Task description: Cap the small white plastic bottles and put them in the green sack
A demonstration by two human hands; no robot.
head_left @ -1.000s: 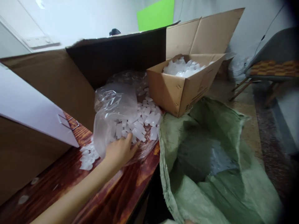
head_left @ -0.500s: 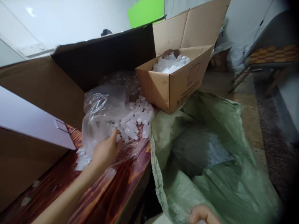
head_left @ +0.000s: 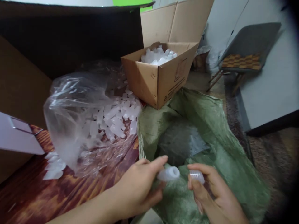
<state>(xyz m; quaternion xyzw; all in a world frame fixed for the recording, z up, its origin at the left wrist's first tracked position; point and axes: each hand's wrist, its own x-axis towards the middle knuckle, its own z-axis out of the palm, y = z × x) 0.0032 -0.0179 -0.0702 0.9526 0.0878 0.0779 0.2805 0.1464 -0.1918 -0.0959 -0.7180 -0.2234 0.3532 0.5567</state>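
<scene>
My left hand (head_left: 140, 183) pinches a small translucent white plastic tube (head_left: 168, 173) between thumb and fingers, over the mouth of a green woven sack (head_left: 224, 149). My right hand (head_left: 212, 196) holds a smaller clear plastic cap-like piece (head_left: 196, 176) a short way from the tube's open end. Both hands are close together at the bottom middle. Up and to the left, a clear plastic bag (head_left: 77, 124) full of the same white plastic pieces (head_left: 116, 119) lies open on the wooden table (head_left: 42, 196).
A small cardboard box (head_left: 158, 76) filled with white pieces stands behind the sack. A large open cardboard box (head_left: 21, 84) rises at the left, its dark flap behind. Loose white pieces (head_left: 52, 165) lie on the table. A grey chair (head_left: 247, 46) stands at the back right.
My left hand left the bag with a white tube and came down over the sack. My right hand rose into view holding a small clear piece. The camera tilted down and left.
</scene>
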